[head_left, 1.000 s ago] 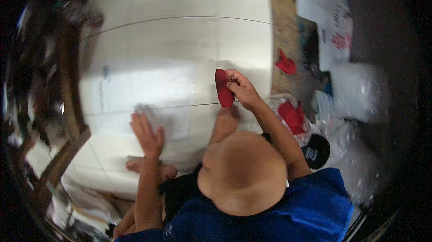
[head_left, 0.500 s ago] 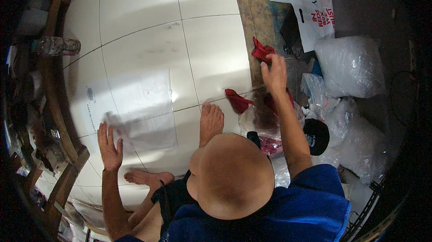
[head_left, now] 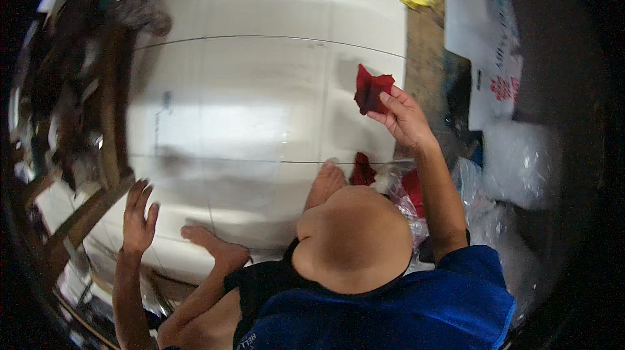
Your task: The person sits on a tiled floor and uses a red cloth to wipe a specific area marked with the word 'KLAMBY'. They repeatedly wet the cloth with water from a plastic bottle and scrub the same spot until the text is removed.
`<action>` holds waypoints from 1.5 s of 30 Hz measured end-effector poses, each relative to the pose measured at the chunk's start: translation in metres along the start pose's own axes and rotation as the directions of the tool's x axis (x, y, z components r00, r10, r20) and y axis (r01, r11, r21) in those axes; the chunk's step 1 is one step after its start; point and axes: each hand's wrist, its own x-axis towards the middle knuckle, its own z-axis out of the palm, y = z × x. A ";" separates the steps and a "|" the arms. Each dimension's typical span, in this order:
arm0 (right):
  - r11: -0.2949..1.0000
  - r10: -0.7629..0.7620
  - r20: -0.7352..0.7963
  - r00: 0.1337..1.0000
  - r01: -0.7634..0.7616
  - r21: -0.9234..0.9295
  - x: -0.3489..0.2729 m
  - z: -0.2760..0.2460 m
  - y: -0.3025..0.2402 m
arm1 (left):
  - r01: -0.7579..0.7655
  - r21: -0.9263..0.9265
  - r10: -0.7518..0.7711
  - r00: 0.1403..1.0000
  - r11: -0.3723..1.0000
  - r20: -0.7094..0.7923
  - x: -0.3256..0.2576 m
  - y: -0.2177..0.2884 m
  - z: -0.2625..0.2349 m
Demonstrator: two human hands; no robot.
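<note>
step: red cloth [head_left: 371, 90] lifted off pile, judged | right hand [head_left: 405, 119] grip pinched on cloth, upper right of centre, above floor [head_left: 260, 90] | left hand [head_left: 138, 220] lower left, fingers spread, empty | next: likely needs a flat floor spot

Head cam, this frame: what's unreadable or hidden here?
- Red pile by the foot: head view, mostly hidden behind the person's head.
- Red cloth in the right hand: the grip's fingertips sit behind the cloth; its shape is unclear.
- Left hand: motion-blurred, contact with the floor cannot be told.
- Wooden frame clutter at left: dark, bent by the rim.
</note>
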 end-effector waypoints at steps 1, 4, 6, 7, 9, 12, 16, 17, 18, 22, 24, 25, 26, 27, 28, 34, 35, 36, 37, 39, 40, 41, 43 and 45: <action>0.999 0.041 0.064 0.997 -0.040 -0.025 0.010 0.027 -0.001 | 0.073 -0.079 -0.072 0.997 0.994 0.012 0.008 0.016 -0.006; 0.986 0.149 0.221 0.964 -0.127 -0.111 0.038 0.100 0.005 | -0.107 -0.201 0.089 0.991 0.974 -0.098 0.039 0.064 -0.030; 0.955 0.166 0.281 0.945 -0.082 -0.286 0.048 0.152 0.005 | -0.178 -0.327 0.141 0.981 0.928 -0.135 0.048 0.077 -0.042; 0.926 0.186 0.303 0.935 -0.063 -0.373 0.048 0.174 0.006 | -0.210 -0.322 0.159 0.971 0.923 -0.178 0.051 0.080 -0.044; 0.917 0.209 0.422 0.882 -0.026 -0.399 0.053 0.204 0.001 | -0.200 -0.312 0.120 0.958 0.929 -0.259 0.055 0.064 -0.026; 0.866 0.257 0.520 0.815 0.044 -0.499 0.066 0.243 0.003 | -0.060 -0.264 -0.023 0.954 0.963 -0.299 0.037 0.016 0.022; 0.661 0.310 0.468 0.828 0.166 -0.731 0.089 0.272 0.013 | 0.097 -0.217 -0.183 0.890 0.971 -0.418 0.014 -0.040 0.112; 0.567 0.295 0.452 0.842 0.227 -0.792 0.087 0.286 0.015 | 0.136 -0.194 -0.214 0.856 0.971 -0.471 0.011 -0.048 0.130; 0.463 0.278 0.441 0.853 0.283 -0.840 0.086 0.299 0.021 | 0.127 -0.234 -0.232 0.832 0.964 -0.504 0.011 -0.056 0.147; 0.102 0.213 0.493 0.843 0.483 -0.870 0.097 0.334 0.073 | 0.330 -0.159 -0.361 0.753 0.931 -0.550 0.023 -0.055 0.175; 0.009 0.047 0.731 0.680 0.732 -0.681 0.109 0.330 0.109 | 0.372 -0.146 -0.390 0.752 0.917 -0.531 0.032 -0.059 0.193; -0.006 0.065 0.757 0.650 0.759 -0.651 0.098 0.356 0.117 | 0.363 -0.143 -0.382 0.763 0.921 -0.522 0.027 -0.061 0.196; -0.018 0.038 0.743 0.668 0.744 -0.668 0.098 0.363 0.132 | 0.352 -0.139 -0.371 0.774 0.926 -0.514 0.023 -0.061 0.198; -0.029 0.010 0.729 0.685 0.729 -0.684 0.101 0.364 0.147 | 0.341 -0.134 -0.360 0.784 0.931 -0.506 0.018 -0.061 0.200; 0.044 0.034 0.704 0.709 0.703 -0.710 0.104 0.365 0.161 | 0.339 -0.143 -0.364 0.791 0.930 -0.492 0.014 -0.060 0.200; 0.097 0.076 0.663 0.745 0.656 -0.748 0.100 0.371 0.223 | 0.302 -0.203 -0.364 0.804 0.931 -0.471 -0.014 -0.059 0.212; 0.108 0.075 0.664 0.744 0.656 -0.747 0.095 0.375 0.229 | 0.304 -0.217 -0.372 0.799 0.928 -0.473 -0.018 -0.060 0.213; 0.119 0.074 0.665 0.743 0.656 -0.746 0.089 0.378 0.235 | 0.305 -0.230 -0.380 0.794 0.924 -0.474 -0.021 -0.061 0.214; 0.128 0.069 0.662 0.747 0.651 -0.748 0.083 0.382 0.240 | 0.324 -0.227 -0.394 0.798 0.918 -0.456 -0.024 -0.061 0.215; 0.113 0.082 0.725 0.683 0.717 -0.688 0.084 0.382 0.262 | 0.361 -0.219 -0.422 0.804 0.906 -0.418 -0.028 -0.063 0.214; 0.094 0.055 0.772 0.634 0.766 -0.636 0.079 0.388 0.271 | 0.367 -0.231 -0.432 0.807 0.901 -0.403 -0.030 -0.062 0.212; 0.073 0.029 0.814 0.580 0.811 -0.581 0.075 0.393 0.278 | 0.372 -0.244 -0.441 0.809 0.896 -0.387 -0.032 -0.061 0.208; 0.030 0.095 0.799 0.594 0.800 -0.599 0.066 0.397 0.289 | 0.383 -0.261 -0.458 0.812 0.886 -0.362 -0.035 -0.062 0.206; -0.018 0.094 0.827 0.554 0.832 -0.555 0.063 0.403 0.304 | 0.394 -0.272 -0.471 0.813 0.878 -0.342 -0.037 -0.061 0.207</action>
